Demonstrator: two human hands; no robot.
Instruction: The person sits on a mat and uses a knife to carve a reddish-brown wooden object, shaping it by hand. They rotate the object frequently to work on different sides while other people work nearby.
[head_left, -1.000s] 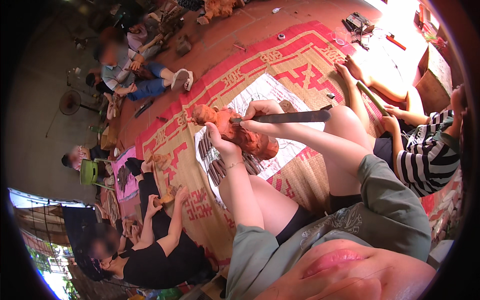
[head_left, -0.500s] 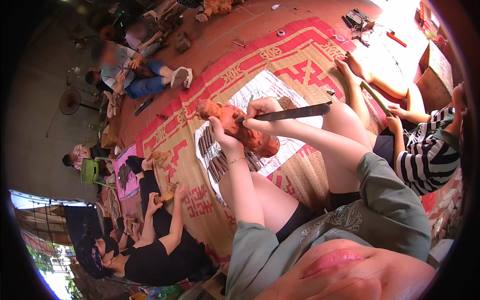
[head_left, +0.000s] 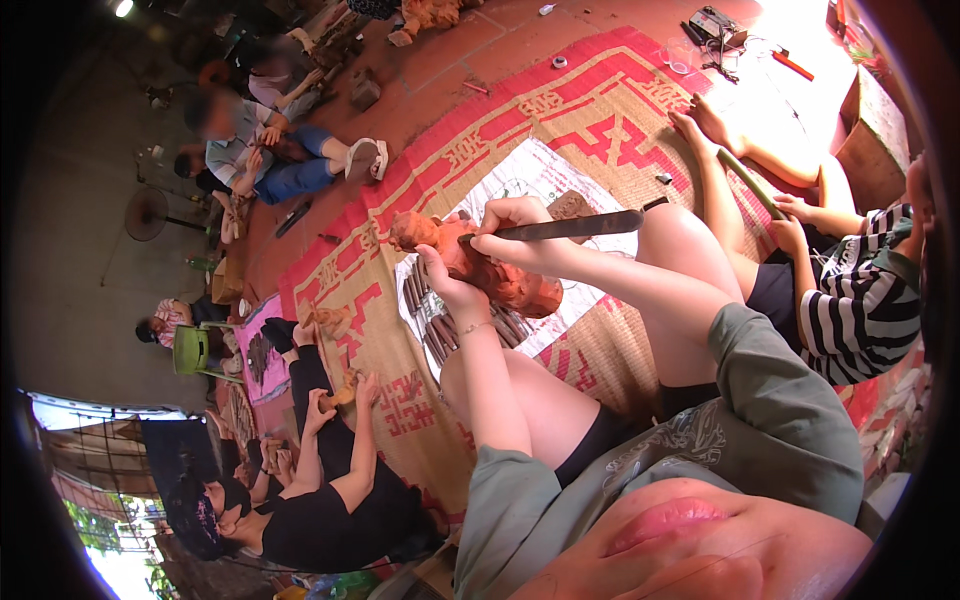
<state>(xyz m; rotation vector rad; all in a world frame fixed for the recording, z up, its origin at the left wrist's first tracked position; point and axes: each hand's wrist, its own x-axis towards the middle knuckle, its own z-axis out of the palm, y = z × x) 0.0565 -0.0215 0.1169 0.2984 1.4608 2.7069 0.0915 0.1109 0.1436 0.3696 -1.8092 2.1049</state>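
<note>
A reddish-orange carved wooden figurine (head_left: 530, 292) lies slantwise above my lap, its rounded end (head_left: 413, 230) toward the far left. My left hand (head_left: 456, 292) is closed around its near side, thumb up along the wood. In my right hand (head_left: 512, 226) is a carving tool (head_left: 585, 227) with a long, flat, dark handle reaching out to the right. The tool's working end meets the figurine's middle, close to my left thumb. My right fingers hide part of that end, so the blade's shape is unclear.
Under my hands a white printed cloth (head_left: 535, 165) lies on a red-and-tan woven mat (head_left: 400, 340). It bears a row of brown-handled tools (head_left: 440, 335) and a brown block (head_left: 570, 205). Other people sit at left, far left and right; one in black (head_left: 320, 520) handles a small carving.
My right hand and the carving tool have shifted slightly left along the figurine. The figurine's rounded end sits a little lower. The whole view has moved slightly. My left hand keeps its hold.
</note>
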